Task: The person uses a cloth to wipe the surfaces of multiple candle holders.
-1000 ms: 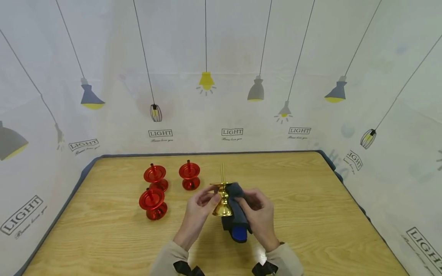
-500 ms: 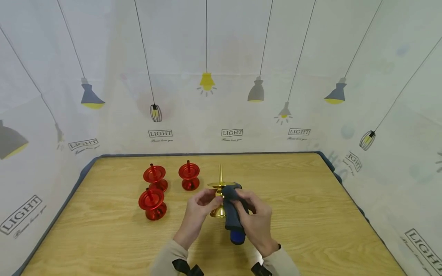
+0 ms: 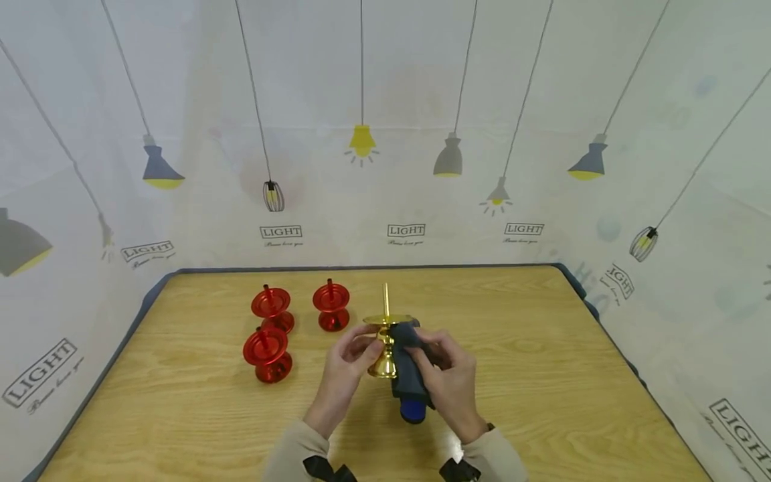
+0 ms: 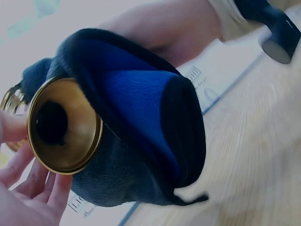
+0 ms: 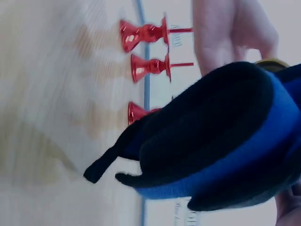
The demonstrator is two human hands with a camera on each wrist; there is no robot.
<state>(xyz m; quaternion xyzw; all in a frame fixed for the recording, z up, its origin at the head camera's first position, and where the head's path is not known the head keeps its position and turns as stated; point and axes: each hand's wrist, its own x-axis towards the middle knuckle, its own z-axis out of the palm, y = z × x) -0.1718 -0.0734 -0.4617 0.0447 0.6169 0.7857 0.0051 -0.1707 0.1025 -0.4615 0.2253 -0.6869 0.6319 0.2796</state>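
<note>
A shiny gold candlestick (image 3: pixel 386 361) with a flat drip dish and a thin upright spike is held above the table, nearly upright. My left hand (image 3: pixel 346 365) grips its stem from the left with thumb and fingers. Bunched in my right hand (image 3: pixel 450 378) is a dark grey-blue cloth (image 3: pixel 409 371) with a bright blue inner side, pressed against the candlestick's right side. Seen from below in the left wrist view, the hollow gold base (image 4: pixel 66 125) lies against the cloth (image 4: pixel 122 174). In the right wrist view the folded cloth (image 5: pixel 211 136) hides most of the right hand.
Three red candlesticks of a similar shape stand on the wooden table (image 3: pixel 542 375) at the left: a back-left one (image 3: pixel 271 304), a front one (image 3: pixel 267 351) and one nearer the middle (image 3: pixel 331 304). A white backdrop (image 3: pixel 403 80) printed with lamps rises behind and beside the table.
The cloth has moved over the candlestick's stem and back to its right side. The candlestick has shifted slightly left, still in the left hand. The red candlesticks have stayed put.
</note>
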